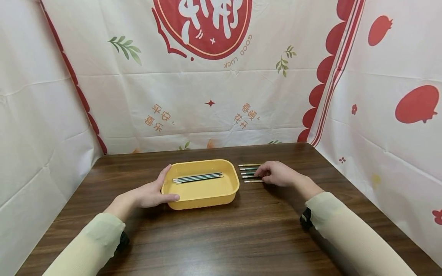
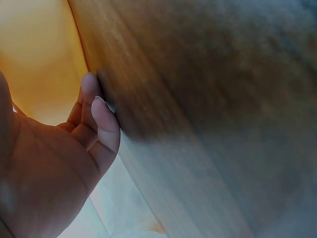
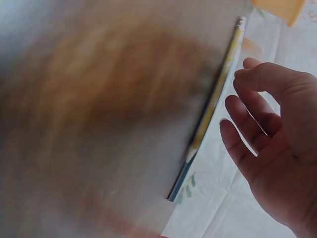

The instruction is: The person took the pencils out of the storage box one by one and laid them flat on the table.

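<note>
My left hand (image 1: 153, 192) grips the left end of a yellow plastic tray (image 1: 207, 202), thumb over the near rim and fingers along the far corner. Inside the tray lie a few dark green striped pencils (image 1: 197, 178), side by side. Over a row of pencils (image 1: 246, 173) to the right of the tray is my right hand (image 1: 279, 174), its fingers hiding their right ends. In the right wrist view, a yellow pencil (image 3: 214, 99) lies on the table beside a dark pencil (image 3: 179, 184). The right fingers there are loosely bent, with nothing visible between thumb and index finger.
A dark wood-grain table (image 1: 214, 237) carries everything. Behind it hangs a white cloth (image 1: 193, 92) with red and green prints, and similar cloth closes off both sides. Light sleeves and black wrist straps show on both forearms.
</note>
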Motion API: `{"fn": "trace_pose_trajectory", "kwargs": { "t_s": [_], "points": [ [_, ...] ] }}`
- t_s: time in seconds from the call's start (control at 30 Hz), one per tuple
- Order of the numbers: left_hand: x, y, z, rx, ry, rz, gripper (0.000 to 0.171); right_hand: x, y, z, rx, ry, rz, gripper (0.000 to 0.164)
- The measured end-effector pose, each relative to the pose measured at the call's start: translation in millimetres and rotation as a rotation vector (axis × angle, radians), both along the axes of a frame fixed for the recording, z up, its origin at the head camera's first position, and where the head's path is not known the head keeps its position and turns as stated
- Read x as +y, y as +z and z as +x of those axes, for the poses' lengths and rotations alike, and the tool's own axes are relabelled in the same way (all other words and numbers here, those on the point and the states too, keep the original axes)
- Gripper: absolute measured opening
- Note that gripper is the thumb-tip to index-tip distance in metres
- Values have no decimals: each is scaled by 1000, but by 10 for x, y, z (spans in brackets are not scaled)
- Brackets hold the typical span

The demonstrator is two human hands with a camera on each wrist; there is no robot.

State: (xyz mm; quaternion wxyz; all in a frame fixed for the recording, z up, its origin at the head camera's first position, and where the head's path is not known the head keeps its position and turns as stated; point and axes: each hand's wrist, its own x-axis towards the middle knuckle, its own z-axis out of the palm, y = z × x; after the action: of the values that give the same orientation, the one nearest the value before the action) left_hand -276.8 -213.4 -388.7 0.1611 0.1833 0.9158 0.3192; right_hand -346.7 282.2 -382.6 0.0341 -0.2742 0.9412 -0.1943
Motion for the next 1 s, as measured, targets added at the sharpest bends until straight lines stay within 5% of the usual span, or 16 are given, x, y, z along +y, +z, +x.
{"fn": "trace_pose_trajectory", "kwargs": {
  "t_s": [0.3, 0.7, 1.0],
  "points": [
    [-5, 7, -10, 1, -3, -3, 132, -200, 158, 93, -6, 2, -112, 24],
    [-3, 11, -3, 12, -5, -9, 131, -655, 317, 231, 39, 121, -221, 23],
    [-1, 12, -2, 2, 5, 3, 132, -1002, 391, 238, 48, 199, -195, 23]
  ]
}}
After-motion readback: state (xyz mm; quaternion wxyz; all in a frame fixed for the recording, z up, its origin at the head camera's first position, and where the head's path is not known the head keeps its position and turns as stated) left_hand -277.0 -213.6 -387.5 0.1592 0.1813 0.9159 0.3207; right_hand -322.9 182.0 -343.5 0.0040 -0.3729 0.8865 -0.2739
